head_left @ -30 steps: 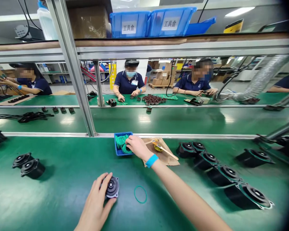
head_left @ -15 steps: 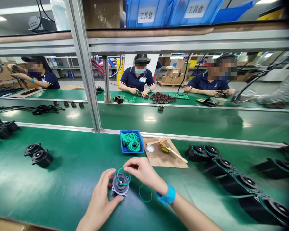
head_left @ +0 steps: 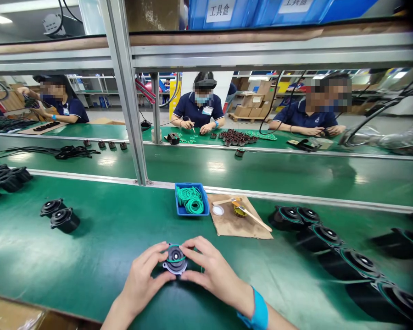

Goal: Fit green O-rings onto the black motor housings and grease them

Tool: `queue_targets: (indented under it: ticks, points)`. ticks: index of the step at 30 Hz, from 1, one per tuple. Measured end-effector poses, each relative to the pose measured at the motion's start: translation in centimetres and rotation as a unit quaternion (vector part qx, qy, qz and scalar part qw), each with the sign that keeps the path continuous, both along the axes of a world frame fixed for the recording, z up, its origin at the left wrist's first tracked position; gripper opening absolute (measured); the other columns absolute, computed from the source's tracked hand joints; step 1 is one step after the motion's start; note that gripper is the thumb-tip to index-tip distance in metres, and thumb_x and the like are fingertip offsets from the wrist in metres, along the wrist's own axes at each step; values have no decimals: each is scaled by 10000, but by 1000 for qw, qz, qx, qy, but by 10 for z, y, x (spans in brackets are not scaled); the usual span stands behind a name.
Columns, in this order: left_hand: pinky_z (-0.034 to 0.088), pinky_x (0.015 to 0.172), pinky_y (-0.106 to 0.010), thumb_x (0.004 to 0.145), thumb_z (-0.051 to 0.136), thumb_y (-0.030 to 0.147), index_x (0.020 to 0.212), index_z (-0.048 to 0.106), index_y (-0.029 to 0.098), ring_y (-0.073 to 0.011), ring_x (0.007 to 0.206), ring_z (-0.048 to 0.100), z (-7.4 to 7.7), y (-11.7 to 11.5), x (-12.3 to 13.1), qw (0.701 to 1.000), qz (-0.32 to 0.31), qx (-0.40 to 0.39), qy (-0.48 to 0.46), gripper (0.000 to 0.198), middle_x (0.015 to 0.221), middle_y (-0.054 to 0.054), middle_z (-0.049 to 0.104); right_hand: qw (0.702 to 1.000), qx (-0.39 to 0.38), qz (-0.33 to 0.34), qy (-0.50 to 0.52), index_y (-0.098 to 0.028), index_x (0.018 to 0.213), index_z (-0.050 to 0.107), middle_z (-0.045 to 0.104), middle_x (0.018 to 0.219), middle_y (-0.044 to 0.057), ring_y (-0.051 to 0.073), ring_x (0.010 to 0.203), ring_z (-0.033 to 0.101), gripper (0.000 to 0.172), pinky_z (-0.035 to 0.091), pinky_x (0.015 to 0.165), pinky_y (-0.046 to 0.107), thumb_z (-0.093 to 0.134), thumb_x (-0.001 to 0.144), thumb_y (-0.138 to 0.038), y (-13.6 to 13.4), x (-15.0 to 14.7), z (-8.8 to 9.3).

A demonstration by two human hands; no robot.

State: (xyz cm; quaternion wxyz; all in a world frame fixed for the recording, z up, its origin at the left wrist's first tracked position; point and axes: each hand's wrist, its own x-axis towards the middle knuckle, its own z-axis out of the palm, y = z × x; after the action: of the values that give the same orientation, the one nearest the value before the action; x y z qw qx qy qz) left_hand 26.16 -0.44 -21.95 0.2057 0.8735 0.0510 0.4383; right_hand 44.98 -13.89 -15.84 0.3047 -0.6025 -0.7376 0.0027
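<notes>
A round black housing with a pale flange (head_left: 175,266) stands on the green table between my hands. A green ring (head_left: 177,261) lies across its top, with its near side crossing the raised centre. My left hand (head_left: 146,270) grips the housing from the left, fingers at the far edge and thumb at the near edge. My right hand (head_left: 209,268), with a blue band at the wrist, closes round the right side in the same way, fingertips at the ring. Behind my right fingers a bit of another green ring shows.
Beyond my hands are a blue tray (head_left: 206,211) of green rings and a brown sheet (head_left: 227,228) with brushes and a yellow pot. Two black housings (head_left: 65,221) stand left, a row of ringed ones (head_left: 358,266) right. A metal post (head_left: 125,91) rises behind; people work across.
My right hand has come down from above the housing to its right side. The green ring it was holding up now rests on the housing's top. The view has shifted slightly.
</notes>
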Motion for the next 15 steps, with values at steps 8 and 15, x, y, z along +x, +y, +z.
queue_targets:
  ticks: [8, 15]
  points:
    - [484, 989, -222, 927, 577, 269, 1058, 532, 183, -128, 1164, 581, 9, -2, 3, 999, -14, 31, -1, 163, 1189, -58, 605, 972, 196, -5, -127, -87, 1097, 564, 613, 1019, 84, 161, 904, 496, 375, 375, 788, 318, 659, 847, -349, -5, -5, -11]
    - [528, 894, -190, 949, 530, 200, 1015, 560, 153, -145, 1102, 620, 6, -6, 5, 998, -12, 51, -18, 87, 1017, -71, 575, 967, 232, 35, -95, -80, 1058, 579, 636, 982, 71, 127, 889, 526, 229, 401, 771, 288, 654, 849, -140, -9, -10, -16]
